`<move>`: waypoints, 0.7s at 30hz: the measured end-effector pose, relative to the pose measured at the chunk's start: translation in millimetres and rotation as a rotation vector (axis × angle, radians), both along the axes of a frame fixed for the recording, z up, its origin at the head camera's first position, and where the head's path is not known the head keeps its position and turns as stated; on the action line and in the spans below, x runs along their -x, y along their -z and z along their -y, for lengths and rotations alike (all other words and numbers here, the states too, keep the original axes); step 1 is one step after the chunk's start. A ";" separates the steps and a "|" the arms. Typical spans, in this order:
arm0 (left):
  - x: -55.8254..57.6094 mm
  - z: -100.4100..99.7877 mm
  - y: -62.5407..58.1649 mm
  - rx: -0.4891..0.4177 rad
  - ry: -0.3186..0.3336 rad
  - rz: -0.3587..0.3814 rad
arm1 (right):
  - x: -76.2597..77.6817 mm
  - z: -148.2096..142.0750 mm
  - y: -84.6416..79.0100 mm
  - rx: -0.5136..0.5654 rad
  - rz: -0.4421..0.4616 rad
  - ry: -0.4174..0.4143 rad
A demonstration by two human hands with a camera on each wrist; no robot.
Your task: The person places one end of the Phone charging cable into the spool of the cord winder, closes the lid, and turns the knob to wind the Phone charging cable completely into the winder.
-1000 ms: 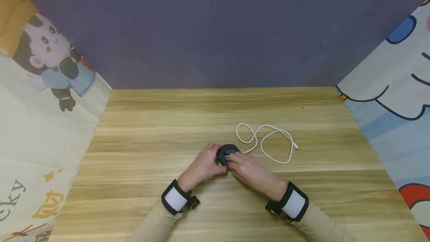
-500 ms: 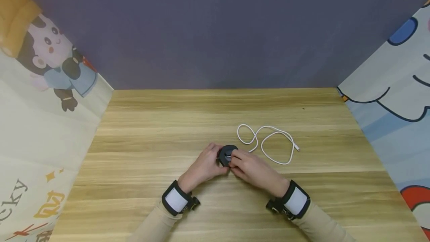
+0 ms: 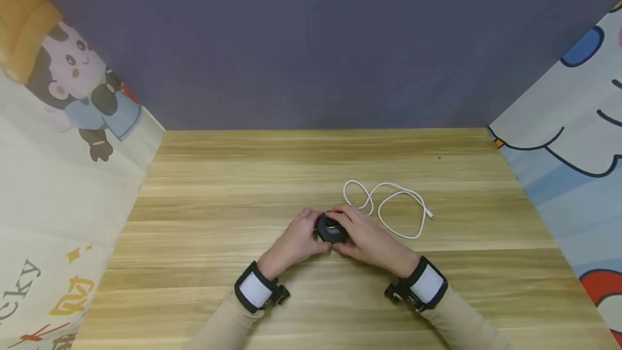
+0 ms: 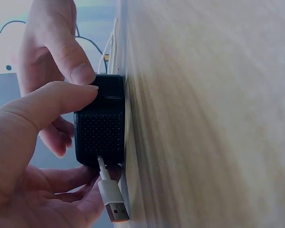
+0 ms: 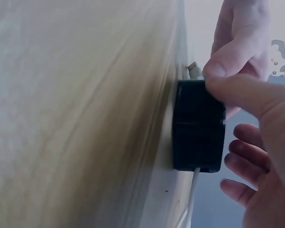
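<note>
A small black many-sided cable winder [image 3: 332, 231] with textured sides stands between both hands in the head view. My left hand [image 3: 293, 237] grips its left side, thumb at the near edge and fingers at the far one. From the right, my right hand [image 3: 373, 240] holds it with thumb near and forefinger over the far rim. A white USB cable [image 3: 417, 234] leaves the winder on the right and lies in loose loops. Its USB plug [image 4: 117, 210] sticks out of the winder's other end in the left wrist view, by the left fingers.
The wood-grain table [image 3: 233, 177] meets a dark blue-grey wall [image 3: 311, 42] at the back. Cartoon-printed panels flank both sides. The cable's other plug [image 3: 430, 214] points right. Black straps with cameras [image 3: 255, 288] sit on both wrists.
My right hand has shifted from fingering the winder's middle to spanning its right side, forefinger moving to the far rim. My left hand keeps its grip, and the looped cable lies almost unchanged.
</note>
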State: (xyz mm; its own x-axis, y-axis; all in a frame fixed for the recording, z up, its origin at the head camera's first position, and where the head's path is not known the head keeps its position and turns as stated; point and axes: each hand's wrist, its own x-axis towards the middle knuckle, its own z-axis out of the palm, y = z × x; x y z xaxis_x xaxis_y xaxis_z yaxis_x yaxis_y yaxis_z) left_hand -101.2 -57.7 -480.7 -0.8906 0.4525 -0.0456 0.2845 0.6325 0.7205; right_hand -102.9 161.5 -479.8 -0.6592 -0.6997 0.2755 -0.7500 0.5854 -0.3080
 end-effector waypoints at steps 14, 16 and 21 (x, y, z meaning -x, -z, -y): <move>-0.3 0.8 2.2 -0.036 -0.021 0.006 | 6.3 -2.7 4.1 0.034 0.066 0.014; -0.4 0.8 1.9 -0.041 -0.020 0.004 | 6.9 -4.2 1.8 0.039 0.092 0.012; -0.9 0.4 1.5 -0.040 -0.022 0.013 | 10.3 -10.1 -2.5 0.021 0.171 0.030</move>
